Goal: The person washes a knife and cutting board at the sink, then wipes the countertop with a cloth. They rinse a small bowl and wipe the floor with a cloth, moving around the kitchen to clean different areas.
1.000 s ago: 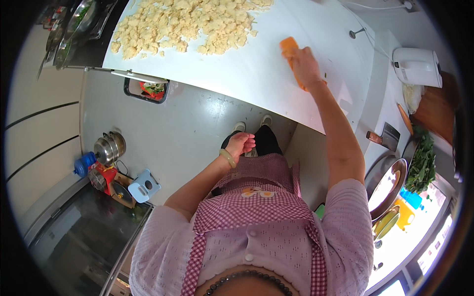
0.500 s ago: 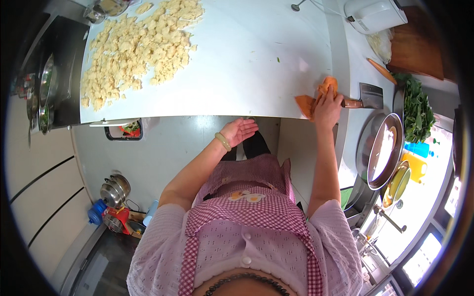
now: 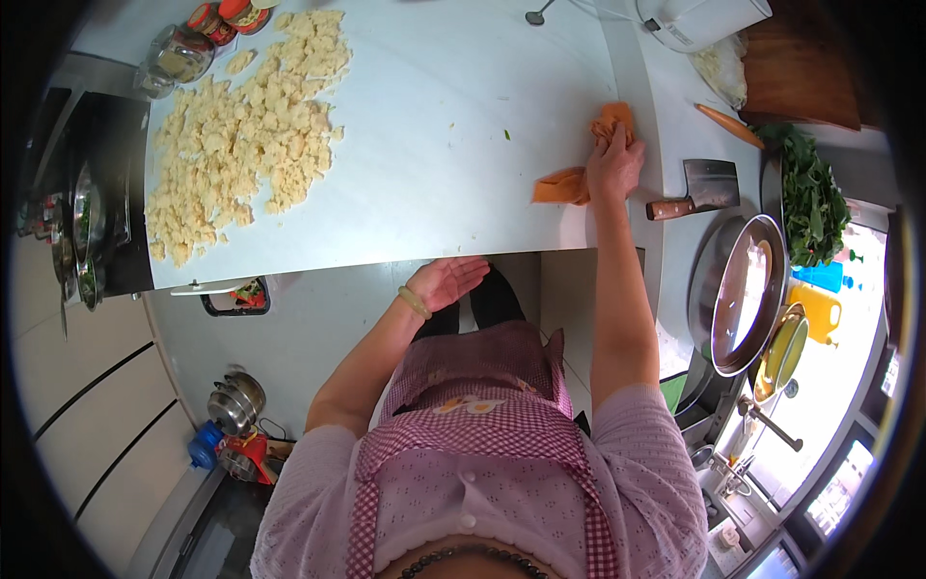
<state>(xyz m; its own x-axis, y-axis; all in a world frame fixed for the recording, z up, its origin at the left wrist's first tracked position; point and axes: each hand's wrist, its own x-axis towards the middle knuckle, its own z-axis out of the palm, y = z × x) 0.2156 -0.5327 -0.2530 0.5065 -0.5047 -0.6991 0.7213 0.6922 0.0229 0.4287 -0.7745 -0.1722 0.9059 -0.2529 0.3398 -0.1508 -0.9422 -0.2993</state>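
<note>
My right hand (image 3: 614, 166) grips an orange cloth (image 3: 612, 118) against the white countertop (image 3: 415, 164), near its right side. A loose flap of the cloth trails to the left of the wrist. My left hand (image 3: 449, 282) is held palm up at the counter's front edge, fingers stretched out and nothing in it; a pale green bangle (image 3: 415, 303) is on that wrist. Small green scraps (image 3: 506, 135) lie on the counter left of the cloth. Many pale yellow dough crumbs (image 3: 260, 145) are spread over the left part.
Right of my right hand lie a cleaver (image 3: 709, 186) with a wooden handle, a large steel basin (image 3: 738, 294) and leafy greens (image 3: 812, 198). A white appliance (image 3: 704, 21) stands at the far right. Jars (image 3: 183, 53) stand at the far left, beside a black stove (image 3: 116, 183).
My right hand has slid the orange cloth farther from me across the counter. The left hand stays below the front edge, palm up. The whole view has shifted a little.
</note>
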